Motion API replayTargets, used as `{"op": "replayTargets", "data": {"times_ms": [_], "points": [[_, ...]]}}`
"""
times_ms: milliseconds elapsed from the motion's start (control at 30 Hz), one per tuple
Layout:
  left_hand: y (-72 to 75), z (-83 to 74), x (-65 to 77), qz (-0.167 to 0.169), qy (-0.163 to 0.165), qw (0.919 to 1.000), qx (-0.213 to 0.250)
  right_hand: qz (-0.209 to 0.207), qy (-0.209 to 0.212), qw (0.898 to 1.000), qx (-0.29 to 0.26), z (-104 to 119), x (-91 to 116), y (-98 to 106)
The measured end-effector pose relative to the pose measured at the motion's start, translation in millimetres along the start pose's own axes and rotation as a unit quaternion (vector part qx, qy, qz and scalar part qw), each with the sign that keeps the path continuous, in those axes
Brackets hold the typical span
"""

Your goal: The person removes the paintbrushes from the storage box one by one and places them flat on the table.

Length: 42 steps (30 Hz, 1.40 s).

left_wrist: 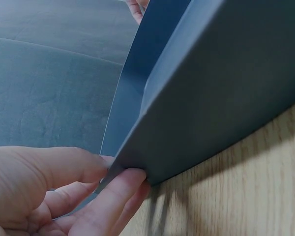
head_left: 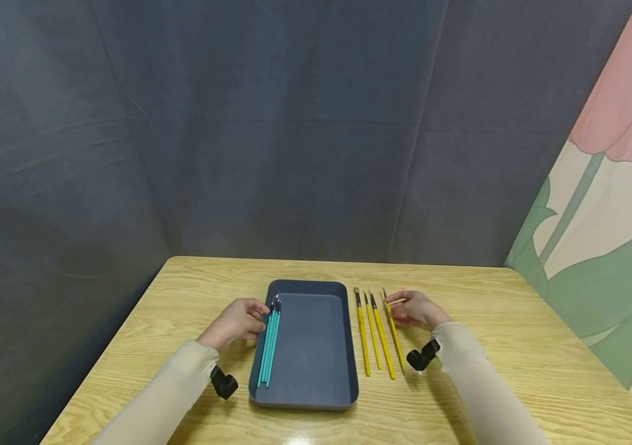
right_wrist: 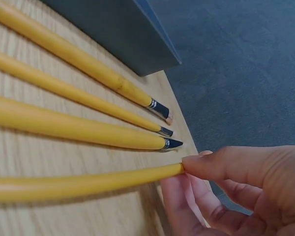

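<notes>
A dark grey tray [head_left: 316,346] lies on the table, with several teal paintbrushes [head_left: 269,349] side by side along its left wall. My left hand [head_left: 240,321] pinches the tray's left rim between thumb and fingers, as the left wrist view shows up close. To the right of the tray, yellow paintbrushes [head_left: 381,337] lie in a row with their bristles away from me. My right hand [head_left: 412,309] pinches the rightmost yellow paintbrush [right_wrist: 113,180] near its bristle end; its tip is hidden by the fingers in the right wrist view.
The wooden table [head_left: 488,334] reaches back to a dark curtain [head_left: 294,136]. On the right stands a wall with painted tulips [head_left: 616,105]. A small black camera sits on each wrist.
</notes>
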State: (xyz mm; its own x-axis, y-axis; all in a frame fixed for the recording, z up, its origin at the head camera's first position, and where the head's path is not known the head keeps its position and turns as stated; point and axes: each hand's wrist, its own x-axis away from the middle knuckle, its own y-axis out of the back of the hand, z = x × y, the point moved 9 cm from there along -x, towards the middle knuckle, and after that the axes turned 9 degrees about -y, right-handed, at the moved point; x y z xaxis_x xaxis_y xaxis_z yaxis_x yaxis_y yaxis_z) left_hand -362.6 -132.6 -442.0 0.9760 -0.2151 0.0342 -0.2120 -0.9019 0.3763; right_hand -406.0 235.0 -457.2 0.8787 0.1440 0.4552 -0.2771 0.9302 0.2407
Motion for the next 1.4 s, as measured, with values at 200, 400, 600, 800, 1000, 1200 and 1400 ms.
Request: {"op": "replayTargets", "data": {"times_ms": [200, 400, 600, 800, 1000, 1200, 1400], "points": [[-0.1, -0.8, 0.6, 0.0, 0.001, 1.0, 0.0, -0.006, -0.007, 1.0, 0.014, -2, -5, -1], [0.3, -0.3, -0.4, 0.0, 0.002, 1.0, 0.0, -0.014, -0.017, 1.0, 0.019, -3, -6, -3], [0.2, 0.4, -0.7, -0.003, 0.003, 1.0, -0.001, -0.027, -0.023, 0.999, 0.034, -5, -6, -4], [0.2, 0.2, 0.4, -0.001, 0.003, 1.0, 0.0, -0.046, -0.029, 0.998, 0.04, -7, -9, -4], [0.8, 1.2, 0.0, -0.003, 0.004, 1.0, 0.003, -0.054, -0.024, 0.997, 0.051, -6, -10, -6], [-0.1, -1.3, 1.0, -0.001, 0.001, 1.0, 0.0, -0.043, -0.014, 0.997, 0.059, -4, -7, -10], [0.2, -2.8, 2.4, 0.0, 0.002, 1.0, -0.003, -0.043, -0.016, 0.997, 0.056, -5, -7, -10]]}}
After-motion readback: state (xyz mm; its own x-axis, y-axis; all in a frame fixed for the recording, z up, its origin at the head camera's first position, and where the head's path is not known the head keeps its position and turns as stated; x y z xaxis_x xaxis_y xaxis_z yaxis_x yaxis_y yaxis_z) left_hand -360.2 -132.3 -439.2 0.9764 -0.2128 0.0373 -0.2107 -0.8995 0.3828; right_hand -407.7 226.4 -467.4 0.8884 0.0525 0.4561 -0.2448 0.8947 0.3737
